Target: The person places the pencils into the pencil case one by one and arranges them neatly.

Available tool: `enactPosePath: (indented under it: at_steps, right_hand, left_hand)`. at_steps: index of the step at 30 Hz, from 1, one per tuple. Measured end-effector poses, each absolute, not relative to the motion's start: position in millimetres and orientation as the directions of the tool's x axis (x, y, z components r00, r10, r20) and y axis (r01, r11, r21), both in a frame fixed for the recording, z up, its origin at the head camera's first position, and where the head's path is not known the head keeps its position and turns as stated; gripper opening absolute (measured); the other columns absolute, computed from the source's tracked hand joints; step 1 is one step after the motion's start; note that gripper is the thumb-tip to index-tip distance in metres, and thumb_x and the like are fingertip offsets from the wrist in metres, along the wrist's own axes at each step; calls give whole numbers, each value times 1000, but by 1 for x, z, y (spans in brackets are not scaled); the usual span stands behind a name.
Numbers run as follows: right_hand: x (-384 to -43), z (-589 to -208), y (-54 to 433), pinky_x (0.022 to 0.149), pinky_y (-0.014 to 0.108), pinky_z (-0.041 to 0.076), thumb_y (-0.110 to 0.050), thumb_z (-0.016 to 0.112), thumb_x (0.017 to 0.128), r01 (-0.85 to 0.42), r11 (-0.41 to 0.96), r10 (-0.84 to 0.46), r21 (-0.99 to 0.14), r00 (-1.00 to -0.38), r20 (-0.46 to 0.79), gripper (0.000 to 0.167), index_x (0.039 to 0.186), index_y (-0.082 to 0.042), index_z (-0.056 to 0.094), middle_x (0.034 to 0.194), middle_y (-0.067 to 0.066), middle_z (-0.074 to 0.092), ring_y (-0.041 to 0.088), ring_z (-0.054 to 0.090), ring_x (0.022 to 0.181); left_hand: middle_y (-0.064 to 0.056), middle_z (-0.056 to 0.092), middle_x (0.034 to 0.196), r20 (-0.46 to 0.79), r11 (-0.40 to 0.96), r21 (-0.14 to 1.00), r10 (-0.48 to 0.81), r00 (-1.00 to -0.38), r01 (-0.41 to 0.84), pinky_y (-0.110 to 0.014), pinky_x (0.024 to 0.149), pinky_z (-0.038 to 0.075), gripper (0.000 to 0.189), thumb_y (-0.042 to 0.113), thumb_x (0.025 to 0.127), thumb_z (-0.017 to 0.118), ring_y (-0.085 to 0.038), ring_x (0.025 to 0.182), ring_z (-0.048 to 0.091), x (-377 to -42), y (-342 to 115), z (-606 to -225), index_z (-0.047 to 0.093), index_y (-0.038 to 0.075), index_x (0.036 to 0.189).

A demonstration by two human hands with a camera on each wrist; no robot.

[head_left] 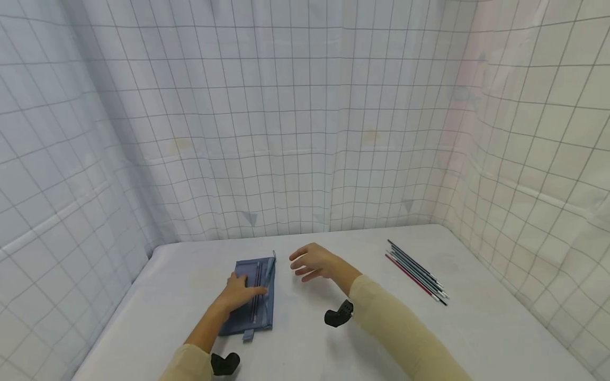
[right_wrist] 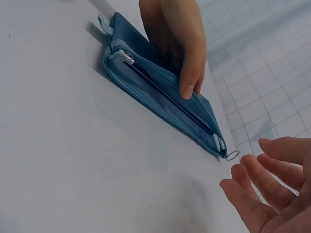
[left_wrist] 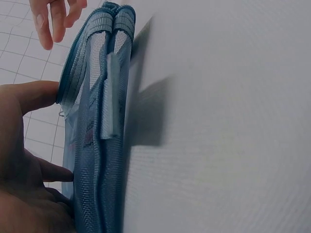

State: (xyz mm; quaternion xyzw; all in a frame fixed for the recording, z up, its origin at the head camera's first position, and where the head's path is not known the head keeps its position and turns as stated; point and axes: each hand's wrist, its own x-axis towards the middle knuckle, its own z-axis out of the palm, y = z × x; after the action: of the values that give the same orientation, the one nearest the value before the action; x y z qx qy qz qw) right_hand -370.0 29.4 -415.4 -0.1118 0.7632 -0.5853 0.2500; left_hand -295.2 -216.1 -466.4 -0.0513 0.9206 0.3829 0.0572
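A blue zippered pencil case [head_left: 240, 319] lies on the white table, left of centre. My left hand [head_left: 236, 292] rests on it with fingers spread and thumb reaching toward the zip side. In the right wrist view the zip side of the case gapes, with the white zip slider [right_wrist: 127, 57] near one end and a dark, slender pencil [right_wrist: 170, 99] along the opening. My right hand [head_left: 314, 261] hovers right of the case, fingers loosely bent and holding nothing. A small metal ring [right_wrist: 233, 155] at the case's corner is close to its fingertips.
Several pencils [head_left: 416, 272], mostly dark with one red, lie side by side at the right of the table [head_left: 305, 349]. White grid-patterned curtains [head_left: 286, 132] enclose the back and sides. Black wrist cameras [head_left: 339, 314] stick out from both sleeves.
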Motion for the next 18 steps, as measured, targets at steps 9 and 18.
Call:
enactPosePath:
  at_steps: [9,18]
  right_hand:
    - [-372,-413,52,80,42,61,-4,72,95,96,337,-436,-937,-866,-246,37,131,3,66,114,12,71,30,71,102]
    - [-376,-410,79,81,42,61,-5,72,96,102,333,-395,-937,-888,-237,39,133,4,65,119,13,70,31,71,106]
  left_hand:
    - [-47,3,158,-133,685,719,-24,-991,-114,-75,113,16,101,45,91,74,-63,146,6,-291,-218,-462,26,-21,151]
    - [-47,4,158,-137,678,725,-27,-990,-119,-73,113,19,99,43,92,74,-64,145,11,-291,-217,-460,26,-21,151]
